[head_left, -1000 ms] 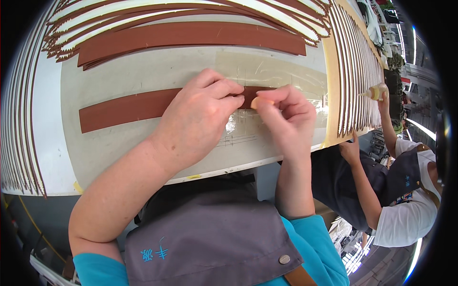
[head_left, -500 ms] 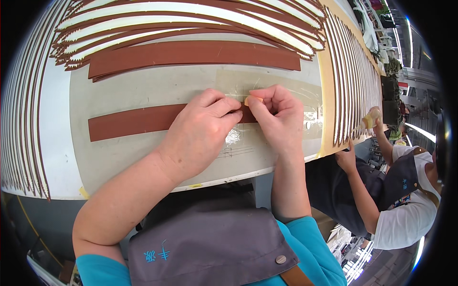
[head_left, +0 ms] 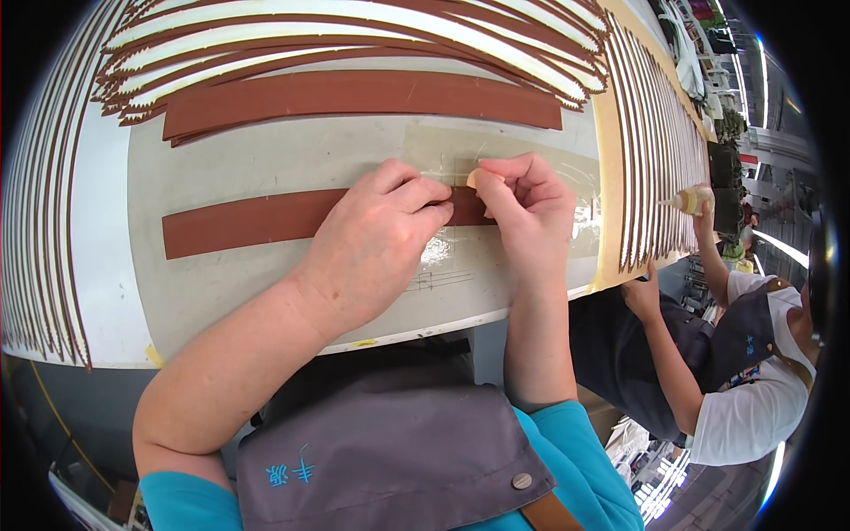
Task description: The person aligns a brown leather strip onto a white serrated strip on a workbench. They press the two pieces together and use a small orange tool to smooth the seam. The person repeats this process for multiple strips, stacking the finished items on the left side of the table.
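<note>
Mid-frame, the left hand (head_left: 381, 234), bunched, rests on the brown strip (head_left: 252, 224); whether it grips, I cannot tell. The right hand (head_left: 536, 208), pinching a pale-orange piece (head_left: 476, 180), has shifted slightly rightward. Far right, the yellowish bottle (head_left: 694, 200) has levelled.

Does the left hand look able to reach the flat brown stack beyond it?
Likely yes: only grey mat separates the left hand from the flat stack, though it must first leave the strip beneath it.
</note>
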Demonstrator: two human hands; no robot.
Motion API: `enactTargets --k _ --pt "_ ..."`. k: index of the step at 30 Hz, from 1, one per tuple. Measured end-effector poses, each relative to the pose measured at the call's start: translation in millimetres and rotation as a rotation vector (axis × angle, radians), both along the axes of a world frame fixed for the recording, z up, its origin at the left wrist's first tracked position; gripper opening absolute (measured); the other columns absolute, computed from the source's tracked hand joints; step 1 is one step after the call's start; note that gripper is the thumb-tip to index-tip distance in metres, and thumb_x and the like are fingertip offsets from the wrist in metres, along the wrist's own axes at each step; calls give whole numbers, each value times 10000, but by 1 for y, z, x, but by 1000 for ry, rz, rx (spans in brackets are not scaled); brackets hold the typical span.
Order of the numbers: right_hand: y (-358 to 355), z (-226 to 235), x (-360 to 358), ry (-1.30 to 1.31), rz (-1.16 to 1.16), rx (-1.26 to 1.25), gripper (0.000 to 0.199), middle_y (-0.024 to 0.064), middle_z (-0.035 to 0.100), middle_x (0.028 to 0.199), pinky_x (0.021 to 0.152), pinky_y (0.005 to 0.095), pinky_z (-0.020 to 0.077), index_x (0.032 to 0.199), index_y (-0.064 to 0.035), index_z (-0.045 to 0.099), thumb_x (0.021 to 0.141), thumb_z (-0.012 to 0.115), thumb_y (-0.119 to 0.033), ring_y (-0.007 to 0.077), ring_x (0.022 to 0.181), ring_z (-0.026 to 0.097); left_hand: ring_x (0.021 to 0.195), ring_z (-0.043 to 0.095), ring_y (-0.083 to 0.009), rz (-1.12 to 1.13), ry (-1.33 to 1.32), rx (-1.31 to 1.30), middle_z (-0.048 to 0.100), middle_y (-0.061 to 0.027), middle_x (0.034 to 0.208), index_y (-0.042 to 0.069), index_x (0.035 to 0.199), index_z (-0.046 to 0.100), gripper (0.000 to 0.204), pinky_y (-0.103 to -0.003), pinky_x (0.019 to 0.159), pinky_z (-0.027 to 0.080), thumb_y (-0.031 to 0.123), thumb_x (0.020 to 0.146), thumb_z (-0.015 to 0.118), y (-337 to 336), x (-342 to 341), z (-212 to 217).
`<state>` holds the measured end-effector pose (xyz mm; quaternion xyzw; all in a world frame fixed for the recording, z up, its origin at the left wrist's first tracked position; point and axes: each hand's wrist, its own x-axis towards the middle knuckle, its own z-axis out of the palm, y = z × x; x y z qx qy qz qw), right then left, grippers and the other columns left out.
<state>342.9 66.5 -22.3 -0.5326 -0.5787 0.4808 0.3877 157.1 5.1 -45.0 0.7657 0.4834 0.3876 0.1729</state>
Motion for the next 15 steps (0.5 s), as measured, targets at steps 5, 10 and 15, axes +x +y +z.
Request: enactTargets --k 5,10,15 --pt "-14 6 4 32 -32 76 65 -14 700 812 653 187 470 963 -14 736 907 765 4 22 704 595 1068 649 -309 3 -18 4 731 -83 1136 4 1069 770 302 -400 893 580 -54 780 705 0 0 -1" --pt "-32 -18 23 -171 115 266 107 -30 665 780 649 218 439 929 -56 742 864 788 16 51 722 537 1067 649 -317 9 -11 2 738 -83 1135 3 1079 774 294 -402 888 581 -49 798 706 0 0 -3" --pt "-34 -20 16 -211 85 301 127 -30 644 749 636 249 433 917 -78 747 837 803 2 88 701 519 1063 647 -318 -1 -13 2 738 -87 1133 4 1078 777 289 -400 886 579 -46 802 709 1 -1 -1"
